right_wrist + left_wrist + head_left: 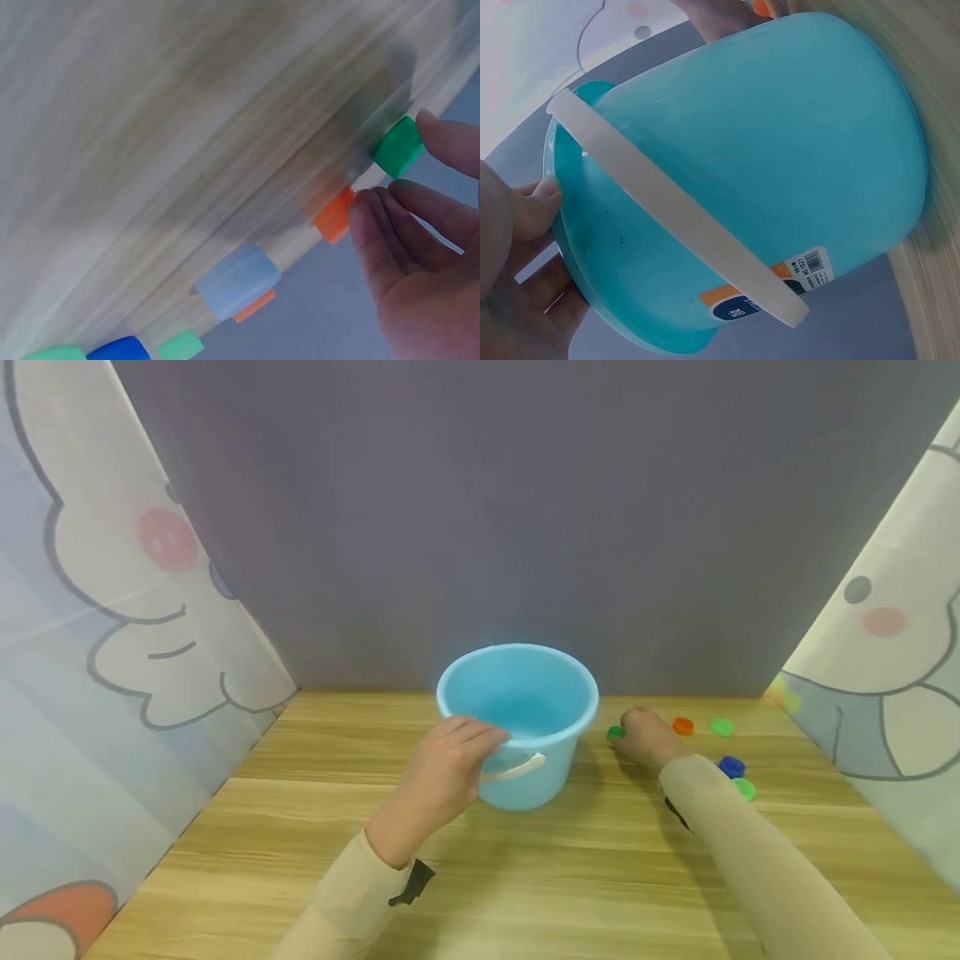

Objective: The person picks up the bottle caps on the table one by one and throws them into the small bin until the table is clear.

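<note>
A light-blue bucket (525, 777) with a white handle (682, 225) stands upright on the wooden table. My left hand (450, 764) holds its near left rim, the thumb (538, 210) against the outside in the left wrist view. To the right of the bucket, my right hand (647, 735) pinches a dark green bottle cap (400, 148) between thumb and index finger, low over the table. Close by the other fingertips in the right wrist view is an orange cap (334, 217), partly covered by them.
Farther right lie an orange cap (683, 726), a light green cap (722, 727), a blue cap (732, 767) and another light green cap (744, 789). The right wrist view also shows a whitish cap (238, 281). A grey panel (510, 527) rises behind the table (337, 810), with printed curtains at both sides.
</note>
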A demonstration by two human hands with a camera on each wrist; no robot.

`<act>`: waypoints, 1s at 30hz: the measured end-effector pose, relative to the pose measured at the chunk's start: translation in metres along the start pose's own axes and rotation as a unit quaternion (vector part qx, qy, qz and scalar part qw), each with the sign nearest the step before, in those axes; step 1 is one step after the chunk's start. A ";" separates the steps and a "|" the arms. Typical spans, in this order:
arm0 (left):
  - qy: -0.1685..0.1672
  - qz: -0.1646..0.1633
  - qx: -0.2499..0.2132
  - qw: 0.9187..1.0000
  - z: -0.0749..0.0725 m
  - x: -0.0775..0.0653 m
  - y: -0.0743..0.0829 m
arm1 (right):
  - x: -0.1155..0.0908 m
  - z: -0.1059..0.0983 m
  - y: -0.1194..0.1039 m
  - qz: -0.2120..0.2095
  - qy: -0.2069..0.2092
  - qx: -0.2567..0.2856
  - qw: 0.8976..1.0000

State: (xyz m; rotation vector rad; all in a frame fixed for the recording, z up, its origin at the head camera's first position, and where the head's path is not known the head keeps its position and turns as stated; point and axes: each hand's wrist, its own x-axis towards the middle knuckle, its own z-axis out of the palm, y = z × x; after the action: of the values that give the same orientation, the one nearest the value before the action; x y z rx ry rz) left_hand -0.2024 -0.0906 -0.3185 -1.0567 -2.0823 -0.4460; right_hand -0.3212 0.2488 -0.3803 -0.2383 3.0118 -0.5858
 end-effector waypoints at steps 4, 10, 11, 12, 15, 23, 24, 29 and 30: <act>-0.005 -0.003 0.000 1.000 -0.001 0.000 0.001 | 0.001 0.003 0.001 0.003 -0.005 0.003 1.000; 0.001 0.000 -0.005 1.000 0.000 -0.002 0.000 | 0.003 0.005 0.002 0.003 -0.008 0.006 1.000; 0.001 0.000 -0.005 1.000 0.000 -0.002 0.000 | 0.003 0.006 0.002 0.003 -0.008 0.011 1.000; 0.000 0.000 -0.005 1.000 0.000 -0.003 -0.001 | 0.003 0.006 0.002 0.004 -0.008 0.019 1.000; 0.000 -0.001 -0.002 1.000 0.000 -0.003 -0.003 | 0.002 0.005 -0.001 0.011 -0.008 0.060 0.998; -0.002 -0.001 -0.008 1.000 -0.004 -0.002 -0.003 | -0.007 0.000 -0.010 0.024 0.002 0.129 0.991; -0.002 -0.001 -0.008 1.000 -0.004 -0.002 -0.002 | -0.008 0.000 -0.011 0.023 0.006 0.129 0.991; -0.002 -0.001 -0.005 1.000 -0.005 -0.003 -0.003 | -0.010 0.002 -0.015 0.022 0.017 0.145 0.989; -0.002 -0.001 -0.006 1.000 -0.005 -0.003 -0.003 | -0.010 0.003 -0.016 0.020 0.018 0.148 0.989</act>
State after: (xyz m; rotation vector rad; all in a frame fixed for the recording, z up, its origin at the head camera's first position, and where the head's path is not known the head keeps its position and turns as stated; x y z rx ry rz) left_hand -0.2011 -0.0968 -0.3180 -1.0624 -2.0869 -0.4575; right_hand -0.3090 0.2352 -0.3767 -0.1505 2.9015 -1.0292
